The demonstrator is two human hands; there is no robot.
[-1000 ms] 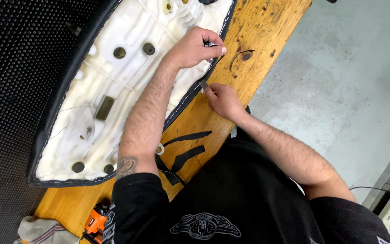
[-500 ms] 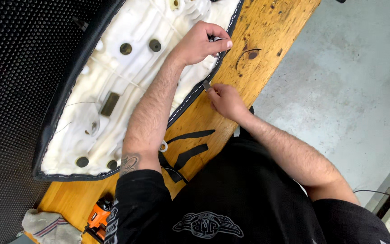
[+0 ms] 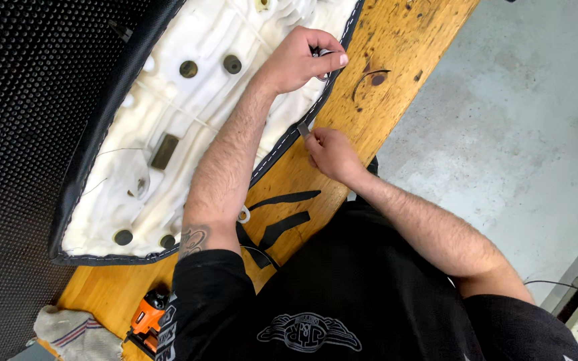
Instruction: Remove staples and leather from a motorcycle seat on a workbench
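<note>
Wooden bench (image 3: 396, 87), head view: the white seat pan (image 3: 202, 113) lies upside down on it, black cover edge (image 3: 282, 150) with pale stitching wrapped along the rim.

Your left hand (image 3: 299, 60) is closed on a small metal tool, likely scissors (image 3: 324, 53), near the pan's upper rim; over the last second it has barely shifted.

Your right hand (image 3: 329, 150) pinches a small flap of cover material (image 3: 304, 129) at the rim, fingers narrow. It has crept a little closer to the edge than a second ago, so the pull on the flap looks tighter.

Black offcut strips (image 3: 282, 217) lie on the bench by your torso. An orange power tool (image 3: 147, 315) and a rag (image 3: 78, 334) sit at the near corner, untouched.
</note>
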